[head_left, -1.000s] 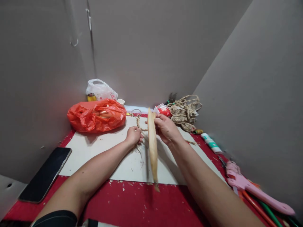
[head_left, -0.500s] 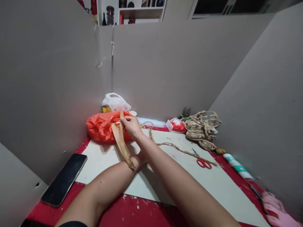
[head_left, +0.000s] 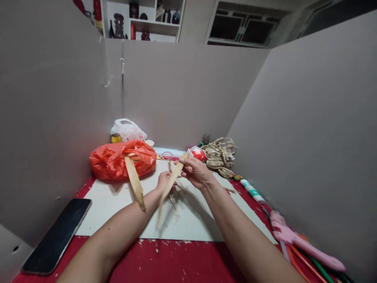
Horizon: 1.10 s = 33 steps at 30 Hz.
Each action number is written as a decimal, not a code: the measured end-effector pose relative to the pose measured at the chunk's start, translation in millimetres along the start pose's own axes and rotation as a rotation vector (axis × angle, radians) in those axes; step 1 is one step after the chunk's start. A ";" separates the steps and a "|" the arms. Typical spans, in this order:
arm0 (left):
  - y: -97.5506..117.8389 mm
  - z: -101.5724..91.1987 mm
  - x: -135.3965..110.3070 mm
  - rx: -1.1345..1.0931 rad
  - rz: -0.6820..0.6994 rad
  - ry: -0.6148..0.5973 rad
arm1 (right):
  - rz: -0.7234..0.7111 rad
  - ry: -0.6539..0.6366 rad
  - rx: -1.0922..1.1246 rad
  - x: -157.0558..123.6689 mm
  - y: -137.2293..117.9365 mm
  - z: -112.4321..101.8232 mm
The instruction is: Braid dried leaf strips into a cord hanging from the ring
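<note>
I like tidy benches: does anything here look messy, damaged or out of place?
The red tabletop is chipped, pale flecks showing near the white board's edge. Loose fibres lie below the left hand and the right hand, which grips a husk strip. A second strip sticks out of the orange bag.

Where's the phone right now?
In the head view the black phone lies at lower left on the red tabletop, just left of the white board, beside the cardboard wall.
</note>
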<state>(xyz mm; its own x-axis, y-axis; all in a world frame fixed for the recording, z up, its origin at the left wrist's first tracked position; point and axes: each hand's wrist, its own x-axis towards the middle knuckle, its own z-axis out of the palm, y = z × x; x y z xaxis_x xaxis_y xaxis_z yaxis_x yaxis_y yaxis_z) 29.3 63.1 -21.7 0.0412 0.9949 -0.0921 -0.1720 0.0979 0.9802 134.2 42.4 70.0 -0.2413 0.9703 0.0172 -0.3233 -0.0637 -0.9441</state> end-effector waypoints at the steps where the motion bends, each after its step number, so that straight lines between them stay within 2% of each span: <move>1: -2.6 1.1 0.9 0.014 -0.010 -0.003 | 0.026 0.014 -0.054 -4.9 1.9 -17.6; 3: -5.3 2.2 3.9 0.035 -0.022 -0.007 | 0.096 0.024 -0.172 -12.2 13.3 -44.4; 5: -6.0 3.0 7.1 0.048 -0.020 -0.007 | 0.144 0.001 -0.247 -16.0 32.4 -58.1; 9: -7.6 5.0 11.2 0.097 0.026 0.025 | 0.153 -0.079 -0.272 -17.9 69.2 -57.3; 12: -9.6 5.9 13.7 0.144 0.084 0.058 | 0.134 -0.083 -0.276 -17.5 80.7 -50.9; 16: -10.2 6.4 15.6 0.189 0.104 0.077 | 0.105 -0.060 -0.259 -17.1 81.4 -49.9; 25: -3.1 9.8 9.8 0.186 0.107 0.064 | 0.199 -0.075 -0.021 -17.1 70.3 -61.7; 33: -1.3 9.6 10.1 0.160 0.076 0.044 | 0.134 0.041 -0.189 -18.1 72.3 -45.4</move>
<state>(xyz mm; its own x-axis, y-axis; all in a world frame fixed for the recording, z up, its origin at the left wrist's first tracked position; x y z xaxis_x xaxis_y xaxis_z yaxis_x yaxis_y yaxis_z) 39.5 72.7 -22.3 -0.0099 0.9997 -0.0207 -0.0145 0.0206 0.9997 156.8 30.9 -13.5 -0.2317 0.9650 -0.1226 -0.1124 -0.1517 -0.9820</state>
